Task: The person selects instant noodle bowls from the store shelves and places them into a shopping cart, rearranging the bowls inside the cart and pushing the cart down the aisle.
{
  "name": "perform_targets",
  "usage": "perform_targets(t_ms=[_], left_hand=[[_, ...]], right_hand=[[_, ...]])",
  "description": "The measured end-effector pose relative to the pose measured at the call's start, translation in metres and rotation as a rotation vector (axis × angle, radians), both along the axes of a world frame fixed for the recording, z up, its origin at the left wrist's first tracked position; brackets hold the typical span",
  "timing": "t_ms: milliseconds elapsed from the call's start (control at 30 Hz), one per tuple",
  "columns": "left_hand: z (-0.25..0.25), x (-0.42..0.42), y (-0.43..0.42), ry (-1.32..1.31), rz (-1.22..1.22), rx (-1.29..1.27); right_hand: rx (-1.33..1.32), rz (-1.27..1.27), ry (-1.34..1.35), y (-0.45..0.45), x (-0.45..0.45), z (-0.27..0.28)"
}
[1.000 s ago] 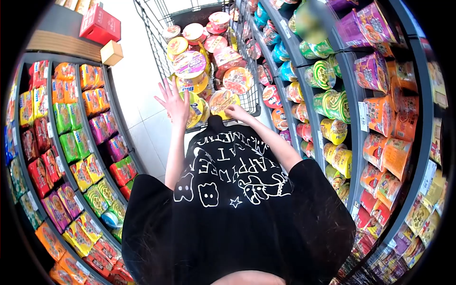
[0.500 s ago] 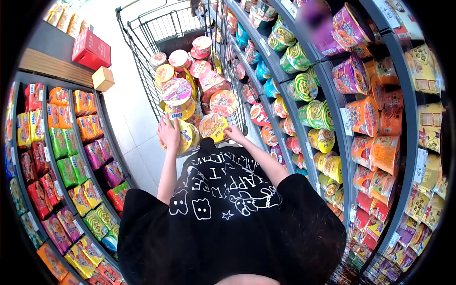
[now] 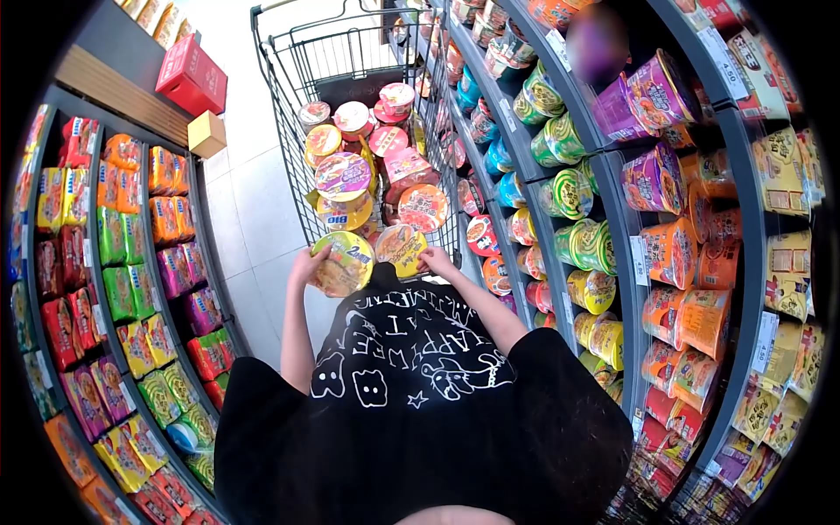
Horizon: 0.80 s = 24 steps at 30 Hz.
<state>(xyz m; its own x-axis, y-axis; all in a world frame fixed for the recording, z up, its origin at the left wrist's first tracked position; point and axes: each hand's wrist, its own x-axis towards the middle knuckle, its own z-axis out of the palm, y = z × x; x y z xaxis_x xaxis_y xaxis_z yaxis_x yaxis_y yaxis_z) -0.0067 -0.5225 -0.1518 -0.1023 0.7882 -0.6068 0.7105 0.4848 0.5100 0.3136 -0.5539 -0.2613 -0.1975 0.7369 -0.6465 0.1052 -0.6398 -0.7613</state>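
Note:
My left hand (image 3: 306, 263) is closed on the left rim of a yellow instant noodle bowl (image 3: 344, 265), whose lid faces up at me. At the right, my right hand (image 3: 434, 261) pinches the edge of a second yellow instant noodle cup (image 3: 402, 248). Both are held side by side at the near end of a black wire shopping cart (image 3: 289, 114). Just beyond them, a purple-lidded noodle bowl (image 3: 343, 176) sits on a yellow bowl (image 3: 345, 214). An orange-lidded bowl (image 3: 423, 207) lies to their right.
More noodle cups, including a pink one (image 3: 396, 97), lie deeper in the cart. Shelves of cup noodles (image 3: 574, 192) run close along the right. Bagged noodles (image 3: 129, 236) fill the left shelves. A red box (image 3: 191, 75) and a small tan box (image 3: 206, 134) stand at upper left.
My left hand has gone from lying over the yellow bowl to gripping its left rim, and the bowl is now tilted toward me. My right hand stays on its cup. The view has shifted slightly.

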Motion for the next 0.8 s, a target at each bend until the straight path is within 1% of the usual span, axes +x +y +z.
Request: perform_targets(t_ms=[33,67,100,133,167,200,233,267,300,333,367,400,433,500,533,600,633,667,700,733,767,800], left_hand=[[0.017,0.007,-0.003,-0.237,0.108,-0.136],[0.027,0.013,-0.005,-0.475,0.217,-0.269],[0.021,0.015,-0.007,-0.538,0.236,-0.29],[0.018,0.02,-0.007,-0.548,0.26,-0.287],[0.028,0.027,-0.005,-0.533,0.236,-0.287],[0.037,0.032,-0.001,-0.52,0.213,-0.288],[0.036,0.035,0.003,-0.52,0.213,-0.292],[0.034,0.037,0.01,-0.522,0.167,-0.266],[0.032,0.04,0.017,-0.524,0.121,-0.239],[0.038,0.046,0.025,-0.523,0.118,-0.24],[0.047,0.053,0.033,-0.517,0.042,-0.202],[0.057,0.061,0.043,-0.511,-0.036,-0.161],[0.06,0.069,0.054,-0.51,-0.045,-0.16],[0.063,0.088,0.072,-0.496,-0.162,-0.125],[0.065,0.099,0.081,-0.499,-0.171,-0.128],[0.068,0.125,0.096,-0.565,-0.249,-0.167],[0.066,0.138,0.1,-0.568,-0.259,-0.17],[0.06,0.152,0.102,-0.573,-0.228,-0.121],[0.05,0.16,0.106,-0.579,-0.197,-0.072],[0.025,0.166,0.113,-0.581,-0.208,-0.075],[-0.011,0.173,0.119,-0.538,-0.229,0.011],[-0.031,0.177,0.122,-0.495,-0.249,0.098]], right_hand=[[0.045,0.018,-0.042,0.0,-0.002,-0.003],[0.063,0.041,-0.021,0.001,-0.005,0.006],[0.032,0.061,0.003,0.004,-0.01,0.014],[0.0,0.08,0.026,0.009,-0.015,0.033],[-0.073,0.084,0.117,0.013,-0.021,0.053],[-0.076,0.084,0.119,0.018,-0.027,0.073],[-0.119,0.082,0.206,0.024,-0.033,0.092],[-0.161,0.08,0.292,0.029,-0.038,0.098],[-0.163,0.078,0.291,0.033,-0.044,0.096],[0.03,0.098,0.198,0.036,-0.049,0.09],[0.223,0.114,0.103,0.038,-0.051,0.088],[0.225,0.107,0.103,0.042,-0.048,0.087],[0.289,0.065,0.023,0.047,-0.042,0.091],[0.395,-0.016,-0.124,0.055,-0.028,0.115],[0.458,-0.094,-0.216,0.061,-0.021,0.104],[0.439,-0.133,-0.331,0.074,0.001,0.111],[0.431,-0.187,-0.327,0.082,0.012,0.104],[0.424,-0.243,-0.322,0.09,0.022,0.09],[0.443,-0.371,-0.293,0.096,0.027,0.077],[0.451,-0.34,-0.248,0.101,0.036,0.069],[0.251,-0.37,-0.151,0.098,0.035,0.094],[0.052,-0.396,-0.052,0.095,0.034,0.124]])
